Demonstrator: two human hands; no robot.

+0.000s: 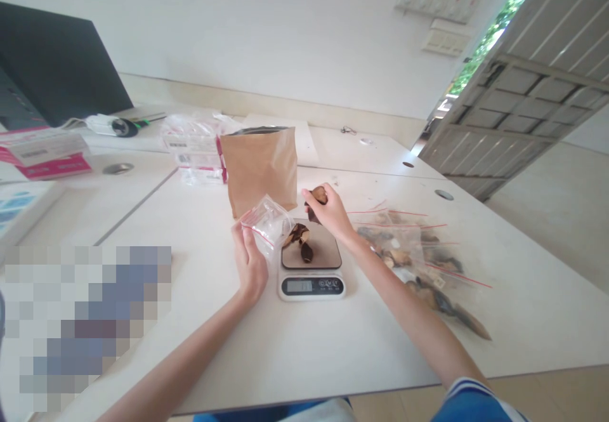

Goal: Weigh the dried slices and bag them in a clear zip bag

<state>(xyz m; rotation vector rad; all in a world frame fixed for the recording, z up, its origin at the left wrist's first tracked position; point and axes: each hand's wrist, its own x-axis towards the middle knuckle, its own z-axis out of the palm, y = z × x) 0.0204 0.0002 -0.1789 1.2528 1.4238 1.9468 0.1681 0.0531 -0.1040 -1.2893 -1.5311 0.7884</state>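
Note:
My left hand (250, 258) is closed on a clear zip bag (267, 222) with a red seal line, held at the left edge of a small digital scale (311, 286). Brown dried pieces (304, 244), perhaps dried mushroom, lie on the scale's plate. Above the plate's far right corner, my right hand (333, 211) grips another brown dried piece (316, 201) between thumb and fingers. Behind the scale stands an upright brown paper bag (261, 168), its top open. The digits on the display are too blurred to read.
Several filled zip bags (419, 257) with red seal lines lie under and beside my right forearm. Plastic-wrapped pink and white boxes (197, 149) stand left of the paper bag. A dark monitor (61, 66) and more boxes (52, 155) are at the far left.

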